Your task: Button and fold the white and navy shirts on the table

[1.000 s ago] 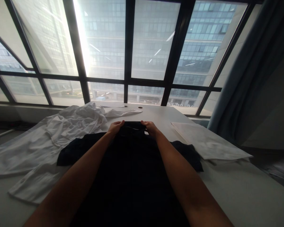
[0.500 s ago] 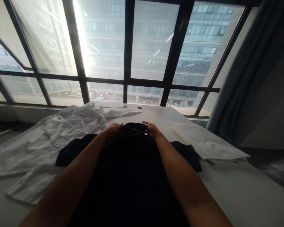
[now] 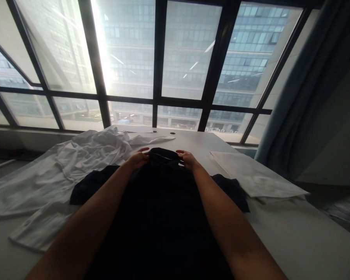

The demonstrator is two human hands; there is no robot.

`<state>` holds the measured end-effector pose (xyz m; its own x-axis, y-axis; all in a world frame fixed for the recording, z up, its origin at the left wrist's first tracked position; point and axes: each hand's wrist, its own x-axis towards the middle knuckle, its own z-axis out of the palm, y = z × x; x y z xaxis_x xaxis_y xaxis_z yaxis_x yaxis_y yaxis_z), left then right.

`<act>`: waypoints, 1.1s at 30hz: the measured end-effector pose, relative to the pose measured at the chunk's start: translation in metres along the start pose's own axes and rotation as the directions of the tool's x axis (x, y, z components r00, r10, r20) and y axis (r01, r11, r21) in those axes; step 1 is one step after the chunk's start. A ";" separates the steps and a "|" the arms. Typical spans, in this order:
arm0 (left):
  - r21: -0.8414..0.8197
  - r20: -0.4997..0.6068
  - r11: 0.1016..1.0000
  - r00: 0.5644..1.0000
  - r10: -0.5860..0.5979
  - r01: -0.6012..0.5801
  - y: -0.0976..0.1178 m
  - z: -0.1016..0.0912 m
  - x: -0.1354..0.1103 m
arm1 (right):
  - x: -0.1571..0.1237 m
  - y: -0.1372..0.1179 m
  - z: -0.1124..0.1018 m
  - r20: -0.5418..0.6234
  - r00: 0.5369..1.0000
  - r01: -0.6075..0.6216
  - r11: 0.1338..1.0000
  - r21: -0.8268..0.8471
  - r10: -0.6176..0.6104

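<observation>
Dark shirt [image 3: 163, 210] flat on the table [image 3: 294, 233], collar [image 3: 162, 155] at 12 o'clock — left hand [image 3: 137, 158] and right hand [image 3: 187, 158] each pinch a collar end, fingers narrow. An uneven tug would likely skew the collar or drag the white garments [image 3: 84, 155] at 10 o'clock.

Collar of the dark shirt [image 3: 162, 156] is now found gathered into a rounded hump toward 12 o'clock; a flat band was seen a second ago. Left hand [image 3: 137, 159] has been shifted slightly toward 8 o'clock, one finger extended at the collar. Right hand [image 3: 187, 159] has been drawn marginally toward 5 o'clock.
</observation>
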<state>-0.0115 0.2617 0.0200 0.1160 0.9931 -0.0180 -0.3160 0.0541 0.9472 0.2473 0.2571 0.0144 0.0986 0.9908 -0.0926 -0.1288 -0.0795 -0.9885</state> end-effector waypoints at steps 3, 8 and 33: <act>0.069 0.054 0.995 0.996 0.073 -0.077 -0.001 0.003 -0.002 | 0.002 0.001 0.003 0.024 1.000 -0.021 0.990 0.137 0.018; 0.465 0.084 0.808 0.926 0.369 -0.364 -0.001 0.004 -0.005 | 0.005 0.003 0.004 0.031 1.000 -0.002 0.971 0.238 -0.006; 0.609 0.124 0.628 0.840 0.528 -0.484 -0.012 -0.001 0.002 | 0.002 0.014 0.000 0.162 0.962 0.269 0.881 -0.390 -0.221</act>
<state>-0.0081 0.2632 0.0084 0.0475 0.8500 0.5247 0.3190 -0.5107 0.7984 0.2460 0.2581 0.0002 -0.0368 0.9881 0.1492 0.2983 0.1534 -0.9421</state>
